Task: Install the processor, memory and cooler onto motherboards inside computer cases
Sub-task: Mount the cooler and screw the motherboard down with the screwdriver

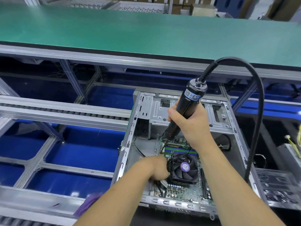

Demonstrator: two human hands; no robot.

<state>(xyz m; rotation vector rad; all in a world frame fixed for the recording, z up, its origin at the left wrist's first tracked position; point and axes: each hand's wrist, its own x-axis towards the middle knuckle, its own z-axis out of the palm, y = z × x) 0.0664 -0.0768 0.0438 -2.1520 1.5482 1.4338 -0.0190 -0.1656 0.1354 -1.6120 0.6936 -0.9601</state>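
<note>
We grip the electric screwdriver (189, 103) in our right hand (189, 126), fingers wrapped round its barrel, with the bit angled down to a screw point at the cooler's 11 o'clock corner. The cooler (184, 170) sits on the motherboard (180, 192) inside the open case (147, 110). Our left hand (154, 168) rests at the cooler's 9 o'clock edge; whether its fingers hold anything we cannot tell. We judge the cooler rigid but its fins and fan blades fragile, so steady it by the frame. The bit tip is blurred, and the processor is hidden beneath the cooler.
</note>
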